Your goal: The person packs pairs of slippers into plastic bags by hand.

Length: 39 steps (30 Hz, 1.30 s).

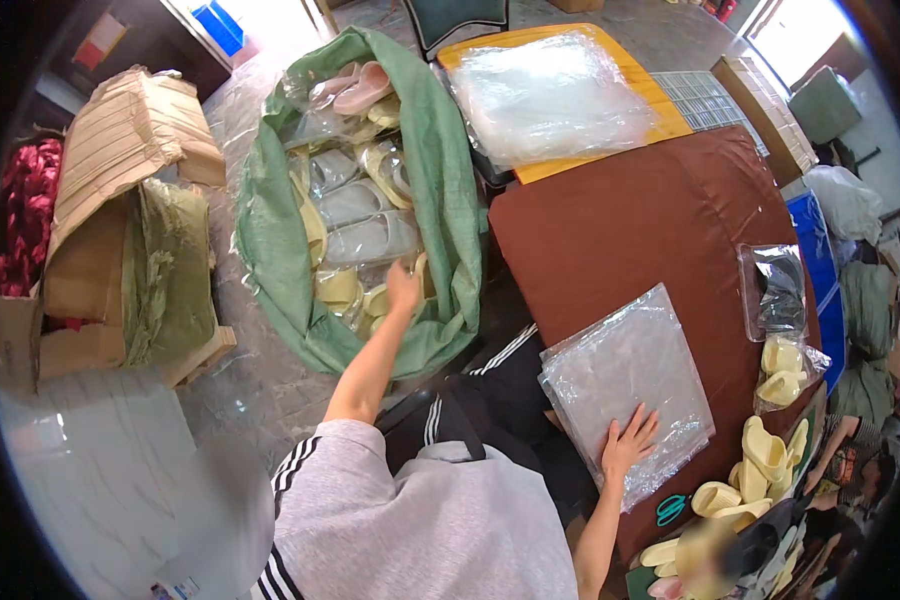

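My left hand (403, 290) reaches into a large green woven sack (260, 225) on the floor, fingers closed at the plastic of a bagged pair of yellow slippers (378, 302). Exactly where the fingertips grip is hard to see. Bagged grey slippers (370, 238) lie just beyond the hand, and pink slippers (362, 90) are at the sack's far end. On the brown-covered table (610, 235), my right hand (628, 445) rests flat, fingers spread, on a stack of clear plastic bags (625, 360).
Teal-handled scissors (671, 510) lie beside the bag stack. Loose yellow slippers (762, 450) are piled at the right edge, near a bagged yellow pair (783, 372) and a bagged black item (778, 290). More clear bags (550, 95) cover a yellow table. Cardboard boxes (120, 150) stand left.
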Motion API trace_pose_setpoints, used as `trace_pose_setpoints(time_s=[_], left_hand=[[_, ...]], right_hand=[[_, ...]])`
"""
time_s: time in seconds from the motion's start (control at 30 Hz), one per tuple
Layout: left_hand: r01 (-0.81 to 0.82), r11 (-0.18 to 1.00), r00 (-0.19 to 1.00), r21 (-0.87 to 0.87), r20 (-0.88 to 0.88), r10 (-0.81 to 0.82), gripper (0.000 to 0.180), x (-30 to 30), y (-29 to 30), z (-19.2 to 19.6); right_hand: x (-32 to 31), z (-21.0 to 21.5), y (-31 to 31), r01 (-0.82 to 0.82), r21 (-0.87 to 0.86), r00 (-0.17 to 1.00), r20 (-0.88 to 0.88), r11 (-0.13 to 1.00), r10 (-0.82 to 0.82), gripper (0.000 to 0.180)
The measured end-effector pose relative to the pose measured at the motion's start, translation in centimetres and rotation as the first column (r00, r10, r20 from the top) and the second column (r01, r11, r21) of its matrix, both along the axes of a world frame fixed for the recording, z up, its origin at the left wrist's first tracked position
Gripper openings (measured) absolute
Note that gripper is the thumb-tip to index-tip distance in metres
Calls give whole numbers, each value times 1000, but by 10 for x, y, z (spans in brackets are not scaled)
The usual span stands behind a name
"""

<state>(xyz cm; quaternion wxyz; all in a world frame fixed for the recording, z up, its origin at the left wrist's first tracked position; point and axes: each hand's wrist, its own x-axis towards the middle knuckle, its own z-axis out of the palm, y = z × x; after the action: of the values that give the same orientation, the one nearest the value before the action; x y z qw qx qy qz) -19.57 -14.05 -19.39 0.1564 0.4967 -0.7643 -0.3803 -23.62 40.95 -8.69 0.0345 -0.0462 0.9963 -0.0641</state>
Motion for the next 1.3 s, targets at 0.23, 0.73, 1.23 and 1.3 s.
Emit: trace_pose_setpoints(time_s=[0.23, 0.73, 1.23, 1.3], left_hand=[[19, 921, 952, 390, 274, -135, 83, -21, -21, -101], [-24, 999, 978, -33, -208, 16, 21, 60, -17, 45], [780, 603, 457, -165, -509, -730, 44, -57, 117, 381], [862, 319, 175, -393, -360, -916, 38, -99, 168, 401]], right_hand=[[2, 15, 5, 51, 13, 995, 91, 999, -52, 72], [-1, 2, -5, 19, -36, 995, 96, 999, -15, 73], [-4, 11, 2, 30, -224, 998, 58, 974, -18, 64], [-5, 8, 24, 92, -449, 996, 31, 889, -88, 55]])
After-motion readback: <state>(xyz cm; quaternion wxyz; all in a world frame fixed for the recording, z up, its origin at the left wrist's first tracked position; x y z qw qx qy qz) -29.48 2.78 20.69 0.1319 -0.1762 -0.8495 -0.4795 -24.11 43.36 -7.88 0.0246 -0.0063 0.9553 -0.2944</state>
